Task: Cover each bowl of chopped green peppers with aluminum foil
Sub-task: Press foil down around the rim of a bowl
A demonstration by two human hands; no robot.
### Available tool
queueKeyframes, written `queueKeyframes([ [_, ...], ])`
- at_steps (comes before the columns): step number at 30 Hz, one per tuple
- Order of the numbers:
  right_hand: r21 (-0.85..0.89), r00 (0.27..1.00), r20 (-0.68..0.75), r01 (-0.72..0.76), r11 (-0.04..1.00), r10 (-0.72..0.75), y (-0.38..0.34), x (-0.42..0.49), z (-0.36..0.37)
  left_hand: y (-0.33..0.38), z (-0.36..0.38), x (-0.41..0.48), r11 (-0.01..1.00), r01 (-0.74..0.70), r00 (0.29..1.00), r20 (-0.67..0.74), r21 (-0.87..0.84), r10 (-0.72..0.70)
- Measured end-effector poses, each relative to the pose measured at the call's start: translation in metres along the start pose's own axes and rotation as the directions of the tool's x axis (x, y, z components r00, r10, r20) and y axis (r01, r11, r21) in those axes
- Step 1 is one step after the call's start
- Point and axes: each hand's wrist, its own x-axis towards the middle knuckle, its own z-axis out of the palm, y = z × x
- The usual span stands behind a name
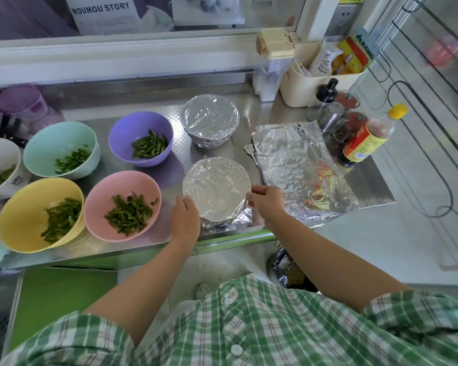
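1. Counter (373, 186): we see open bowls grouped left, spare foil sheets (296, 165) right, work spot between; short reach both ways, we reckon.
2. Pink bowl (101, 191), yellow bowl (24, 215), teal bowl (53, 146), purple bowl (132, 130): peppers (128, 215) uncovered, waiting.
3. Back bowl (209, 120): fully wrapped, sits behind, clear.
4. Front bowl (216, 188): at near edge, foil taut on top, foil skirt (245, 216) loose at right.
5. Left hand (185, 220): fingers curled round its left side, steadying it.
6. Right hand (266, 202): wrist bent inward, fingertips pinching the skirt at the rim.

A stainless steel counter (368, 186) was set beneath a white-framed window (143, 54), lit by daylight; green cabinet fronts (64, 294) were fitted below.
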Motion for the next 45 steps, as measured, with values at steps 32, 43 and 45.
queueKeyframes([
  [32, 0.063, 0.998, 0.033, 0.046, 0.997, -0.048, -0.001, -0.005, -0.007, 0.037, 0.001, 0.002, 0.574, 0.325, 0.934, 0.162, -0.751, -0.317],
  [43, 0.142, 0.998, 0.014, 0.055, 0.988, -0.058, -0.005, -0.002, -0.002, 0.039, -0.001, 0.000, 0.665, 0.374, 0.927, 0.240, -0.647, -0.289],
  [45, 0.097, 0.993, -0.028, 0.114, 0.989, -0.112, -0.006, -0.002, -0.001, 0.040, 0.000, -0.003, 0.651, 0.384, 0.923, 0.250, -0.655, -0.293],
])
